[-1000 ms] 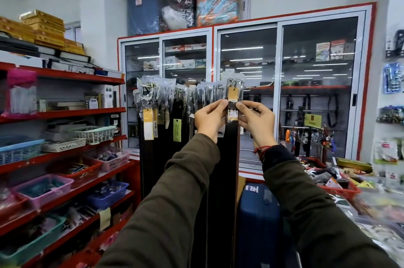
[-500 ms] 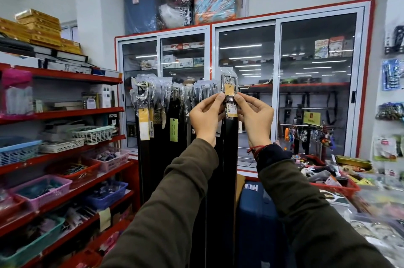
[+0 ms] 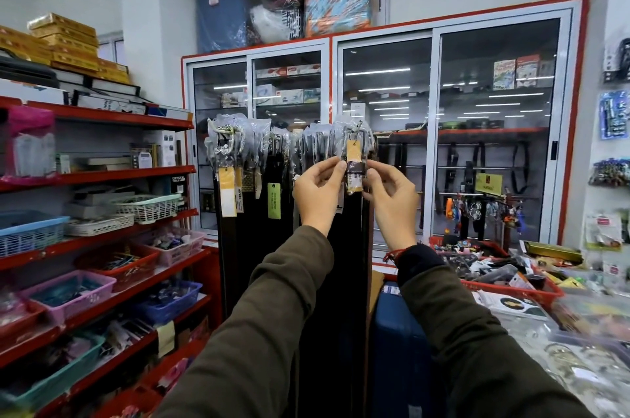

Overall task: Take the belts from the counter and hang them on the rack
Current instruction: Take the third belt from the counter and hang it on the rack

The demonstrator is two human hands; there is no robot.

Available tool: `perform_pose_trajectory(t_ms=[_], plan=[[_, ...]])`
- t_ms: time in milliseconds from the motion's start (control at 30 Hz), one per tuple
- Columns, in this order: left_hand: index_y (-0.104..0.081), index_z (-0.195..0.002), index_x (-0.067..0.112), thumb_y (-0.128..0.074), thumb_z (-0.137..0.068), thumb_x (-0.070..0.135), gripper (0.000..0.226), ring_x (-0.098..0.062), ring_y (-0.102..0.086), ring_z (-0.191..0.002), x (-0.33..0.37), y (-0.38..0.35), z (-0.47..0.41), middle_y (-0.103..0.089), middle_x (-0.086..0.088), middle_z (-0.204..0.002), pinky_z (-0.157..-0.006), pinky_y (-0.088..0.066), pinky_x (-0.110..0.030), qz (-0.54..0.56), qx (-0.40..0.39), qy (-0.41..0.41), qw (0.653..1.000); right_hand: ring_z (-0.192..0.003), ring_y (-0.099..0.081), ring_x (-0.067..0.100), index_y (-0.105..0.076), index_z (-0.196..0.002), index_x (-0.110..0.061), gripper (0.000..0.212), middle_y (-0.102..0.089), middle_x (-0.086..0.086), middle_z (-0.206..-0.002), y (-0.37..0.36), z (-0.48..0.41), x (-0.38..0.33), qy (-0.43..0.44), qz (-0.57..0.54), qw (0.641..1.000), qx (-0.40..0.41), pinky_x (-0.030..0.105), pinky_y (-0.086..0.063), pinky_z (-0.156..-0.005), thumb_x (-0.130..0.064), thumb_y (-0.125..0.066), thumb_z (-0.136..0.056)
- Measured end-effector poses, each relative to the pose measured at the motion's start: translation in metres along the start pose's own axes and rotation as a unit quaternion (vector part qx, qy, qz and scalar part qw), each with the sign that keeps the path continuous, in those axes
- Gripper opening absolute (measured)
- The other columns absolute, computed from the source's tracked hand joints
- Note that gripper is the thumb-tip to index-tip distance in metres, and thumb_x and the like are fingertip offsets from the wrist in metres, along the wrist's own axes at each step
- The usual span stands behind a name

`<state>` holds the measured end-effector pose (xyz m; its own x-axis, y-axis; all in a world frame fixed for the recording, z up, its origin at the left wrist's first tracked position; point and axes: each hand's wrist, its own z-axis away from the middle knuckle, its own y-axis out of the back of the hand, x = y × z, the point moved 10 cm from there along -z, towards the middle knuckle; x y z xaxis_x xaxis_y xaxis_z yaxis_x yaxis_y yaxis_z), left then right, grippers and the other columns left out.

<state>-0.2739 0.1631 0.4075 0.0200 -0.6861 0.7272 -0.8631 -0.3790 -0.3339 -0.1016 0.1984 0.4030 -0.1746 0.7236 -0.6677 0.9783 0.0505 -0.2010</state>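
A dark belt (image 3: 354, 247) with a plastic-wrapped buckle and a yellow tag (image 3: 353, 153) hangs straight down at the right end of a row of several dark belts (image 3: 259, 213) on the rack. My left hand (image 3: 318, 192) pinches the belt just below its buckle from the left. From the right, my right hand (image 3: 392, 196) pinches the same spot. Both arms in dark olive sleeves reach up to it. The rack's bar is hidden behind the wrapped buckles.
Red shelves (image 3: 102, 236) with plastic baskets line the left. A glass-door cabinet (image 3: 433, 131) stands behind the belts. A blue suitcase (image 3: 399, 349) sits below my right arm. The counter (image 3: 531, 308) at the right is crowded with small goods and a red tray.
Both hands have lifted the belt's buckle end slightly higher, up into line with the other hanging buckles. The grip stays the same.
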Motion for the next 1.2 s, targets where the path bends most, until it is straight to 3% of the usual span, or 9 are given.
perform_pose_trajectory(t_ms=[100,233,367,567,833,1000,1200], plan=[[-0.065,-0.132,0.012,-0.064,-0.099,0.019,0.034,-0.003,-0.067,-0.108,0.017,0.004,0.014,-0.070,-0.005,-0.129,-0.097,-0.053,-0.016,-0.138,-0.017,-0.126,0.982,-0.129,-0.060,0.016,-0.061,-0.137,-0.012,0.035,-0.066,0.005,-0.137,0.007,0.012,-0.004,0.075,0.082,0.994,0.008,0.045,-0.050,-0.109,-0.022,-0.046,-0.108],[-0.045,-0.152,0.023,-0.045,-0.108,0.028,0.045,-0.008,-0.033,-0.150,0.020,-0.003,0.034,-0.043,0.008,-0.159,-0.122,-0.027,-0.022,-0.321,-0.087,-0.262,0.906,-0.154,-0.025,0.004,-0.036,-0.156,-0.019,0.047,-0.035,-0.005,-0.164,-0.008,0.026,0.006,0.118,0.116,0.983,-0.084,0.040,-0.021,-0.129,-0.028,-0.035,-0.110],[-0.023,-0.161,0.021,-0.035,-0.110,0.027,0.053,-0.015,-0.005,-0.160,0.005,-0.013,0.038,-0.017,0.008,-0.171,-0.130,-0.008,-0.039,-0.439,-0.177,-0.277,0.836,-0.159,0.001,0.006,-0.022,-0.161,-0.028,0.053,-0.014,-0.014,-0.171,-0.024,0.028,0.015,0.139,0.209,0.955,-0.155,0.047,-0.005,-0.131,-0.032,-0.032,-0.109],[-0.014,-0.163,0.024,-0.029,-0.109,0.036,0.057,-0.020,0.000,-0.160,-0.003,-0.011,0.022,-0.007,0.010,-0.172,-0.129,-0.005,-0.047,-0.559,-0.180,-0.246,0.772,-0.160,0.007,0.015,-0.010,-0.163,-0.029,0.059,-0.003,-0.015,-0.172,-0.037,0.015,0.021,0.116,0.339,0.911,-0.205,0.052,0.003,-0.129,-0.028,-0.034,-0.109],[-0.025,-0.161,0.021,-0.030,-0.109,0.033,0.054,-0.018,-0.006,-0.160,0.009,0.000,0.029,-0.017,0.008,-0.171,-0.129,-0.005,-0.046,-0.574,-0.169,-0.279,0.751,-0.160,0.003,0.017,-0.012,-0.163,-0.025,0.059,-0.006,-0.008,-0.173,-0.041,0.025,0.016,0.116,0.353,0.911,-0.179,0.053,-0.008,-0.129,-0.032,-0.036,-0.109],[-0.027,-0.160,0.019,-0.034,-0.107,0.030,0.055,-0.019,-0.007,-0.160,0.032,0.041,0.036,-0.020,0.003,-0.170,-0.129,-0.002,-0.048,-0.547,-0.096,-0.325,0.766,-0.161,0.002,0.018,-0.018,-0.162,-0.022,0.058,-0.007,-0.006,-0.173,-0.049,0.047,0.002,0.181,0.345,0.916,-0.099,0.049,-0.007,-0.130,-0.033,-0.037,-0.109],[-0.020,-0.162,0.017,-0.034,-0.106,0.031,0.059,-0.020,-0.003,-0.160,0.054,0.109,0.032,-0.014,0.000,-0.172,-0.129,0.001,-0.049,-0.516,-0.039,-0.355,0.778,-0.161,-0.002,0.014,-0.024,-0.161,-0.019,0.056,-0.014,-0.003,-0.172,-0.116,0.078,-0.014,0.236,0.289,0.918,-0.131,0.051,-0.014,-0.129,-0.033,-0.038,-0.108]])
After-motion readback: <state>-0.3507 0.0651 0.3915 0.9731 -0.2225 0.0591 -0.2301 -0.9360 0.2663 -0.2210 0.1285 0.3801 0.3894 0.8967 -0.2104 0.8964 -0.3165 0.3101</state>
